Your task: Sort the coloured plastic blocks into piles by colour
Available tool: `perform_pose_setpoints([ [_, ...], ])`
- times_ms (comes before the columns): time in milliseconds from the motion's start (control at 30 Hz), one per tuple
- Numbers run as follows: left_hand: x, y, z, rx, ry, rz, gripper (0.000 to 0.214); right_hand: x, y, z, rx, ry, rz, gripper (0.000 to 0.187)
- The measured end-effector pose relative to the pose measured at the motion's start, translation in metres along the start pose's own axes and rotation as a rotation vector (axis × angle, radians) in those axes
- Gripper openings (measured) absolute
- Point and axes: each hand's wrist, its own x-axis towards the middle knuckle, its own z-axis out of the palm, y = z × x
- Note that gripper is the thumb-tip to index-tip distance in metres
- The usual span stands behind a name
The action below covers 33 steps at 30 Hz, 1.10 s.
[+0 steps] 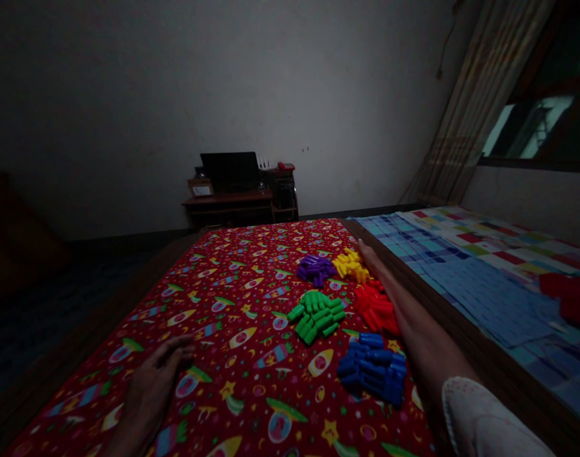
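Note:
My left hand (154, 381) lies flat on the red patterned sheet (232, 298) at the lower left, fingers stretched out and holding nothing. My right arm reaches far forward along the sheet's right edge, and my right hand (370, 255) rests beside the yellow pile (350, 265), fingers extended. Plastic pieces are sorted into piles by colour: purple (316, 268), yellow, green (317, 315), red (376, 307) and blue (373, 367). The red and blue piles touch my forearm.
A second bed with a blue and multicoloured checked cover (465, 266) lies to the right, with a red item (568, 295) on it. A dark desk with a monitor (230, 171) stands against the far wall. A curtain (475, 101) hangs by the window.

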Motion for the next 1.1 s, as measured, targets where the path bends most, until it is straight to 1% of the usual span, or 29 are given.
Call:
perform_pose_setpoints([
  [67, -0.002, 0.002, 0.0, 0.01, 0.005, 0.008, 0.039, 0.007, -0.004, 0.009, -0.078, -0.04, 0.014, 0.059],
  [133, -0.004, 0.004, 0.0, 0.025, 0.004, 0.017, 0.039, 0.012, -0.006, 0.014, -0.103, -0.085, 0.04, 0.059],
  [233, -0.005, 0.006, 0.001, 0.051, -0.016, 0.025, 0.039, 0.01, -0.01, 0.019, -0.136, -0.16, 0.071, 0.057],
  [300, -0.005, 0.006, 0.002, 0.074, -0.023, 0.041, 0.039, 0.002, -0.016, 0.024, -0.123, -0.279, 0.074, 0.054],
  [367, -0.004, 0.006, 0.004, 0.101, -0.018, 0.062, 0.038, -0.012, -0.023, 0.033, -0.072, -0.443, 0.079, 0.054],
  [433, -0.003, 0.006, 0.005, 0.114, -0.017, 0.081, 0.037, -0.026, -0.03, 0.046, 0.022, -0.607, 0.075, 0.056],
  [500, -0.004, 0.007, 0.006, 0.112, -0.019, 0.091, 0.036, -0.037, -0.036, 0.062, 0.125, -0.743, 0.047, 0.059],
  [567, -0.006, 0.009, 0.006, 0.106, -0.027, 0.098, 0.035, -0.04, -0.042, 0.077, 0.211, -0.831, -0.009, 0.063],
  [600, -0.007, 0.01, 0.006, 0.106, -0.03, 0.101, 0.034, -0.038, -0.044, 0.083, 0.229, -0.83, -0.034, 0.065],
  [633, -0.008, 0.011, 0.006, 0.106, -0.03, 0.103, 0.034, -0.034, -0.046, 0.087, 0.225, -0.793, -0.06, 0.066],
  [700, -0.009, 0.012, 0.007, 0.108, -0.029, 0.107, 0.034, -0.023, -0.048, 0.095, 0.16, -0.664, -0.109, 0.065],
  [767, -0.01, 0.012, 0.007, 0.11, -0.03, 0.104, 0.035, -0.012, -0.047, 0.1, 0.081, -0.577, -0.141, 0.062],
  [800, -0.01, 0.012, 0.007, 0.108, -0.031, 0.103, 0.036, -0.008, -0.046, 0.103, 0.058, -0.573, -0.147, 0.061],
  [833, -0.01, 0.011, 0.008, 0.104, -0.037, 0.104, 0.035, -0.006, -0.045, 0.107, 0.047, -0.605, -0.15, 0.061],
  [933, -0.008, 0.009, 0.009, 0.093, -0.053, 0.121, 0.034, -0.017, -0.045, 0.121, 0.036, -0.811, -0.225, 0.062],
  [1033, -0.009, 0.008, 0.01, 0.101, -0.055, 0.149, 0.035, -0.047, -0.056, 0.141, 0.012, -1.063, -0.335, 0.07],
  [1100, -0.01, 0.01, 0.01, 0.118, -0.054, 0.162, 0.035, -0.071, -0.071, 0.15, 0.017, -1.214, -0.351, 0.076],
])
